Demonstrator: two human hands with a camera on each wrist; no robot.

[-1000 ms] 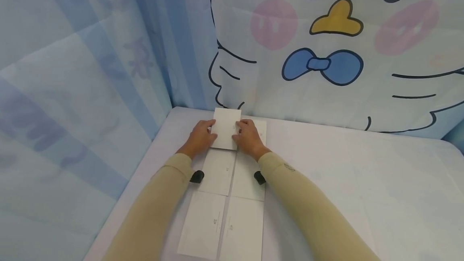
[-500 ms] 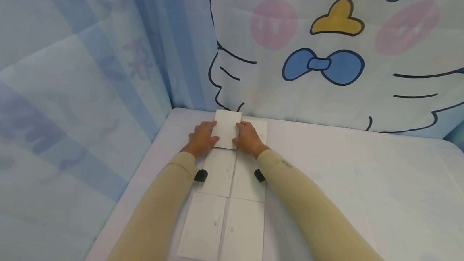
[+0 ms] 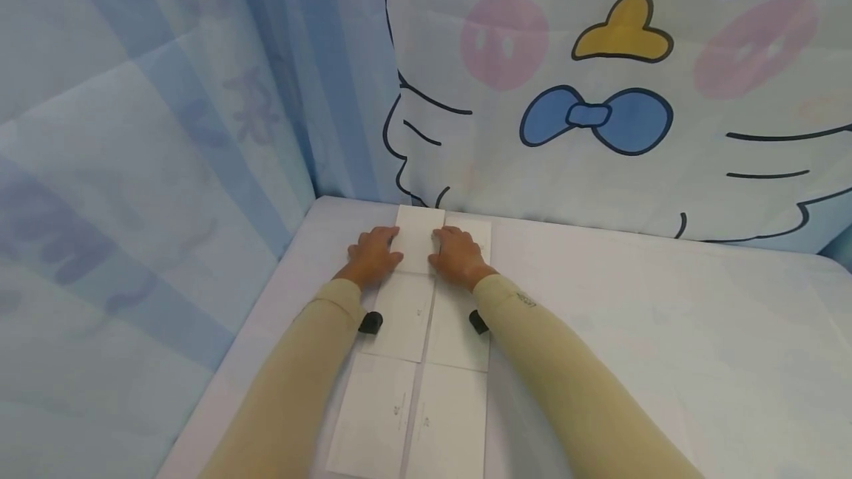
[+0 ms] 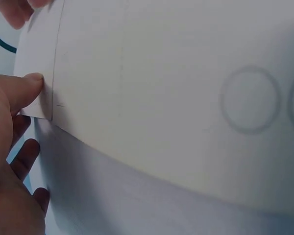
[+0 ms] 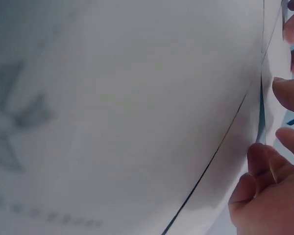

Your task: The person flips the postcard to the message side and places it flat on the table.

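My left hand (image 3: 373,256) lies along the left edge of a white card (image 3: 418,239) at the far end of the table. My right hand (image 3: 459,256) sits at that card's right edge, partly over a neighbouring white card (image 3: 474,231). In the left wrist view, my left thumb (image 4: 32,84) touches a card close to its edge, while the other fingers spread loosely beside it. Loosely bent fingers of my right hand (image 5: 272,191) show at a card edge in the right wrist view. The far card appears flat, in line with the card (image 3: 399,316) below it.
Two columns of cards run towards me, with another left card (image 3: 373,416) and right card (image 3: 447,420) nearest. A white cloth covers the table (image 3: 652,361). A patterned curtain (image 3: 492,161) hangs behind the far edge, and another (image 3: 146,191) at the left.
The far left card has come down slightly towards the table and lies level with its row. My left hand has shifted a little right, its fingers looser; my right hand has hardly moved.
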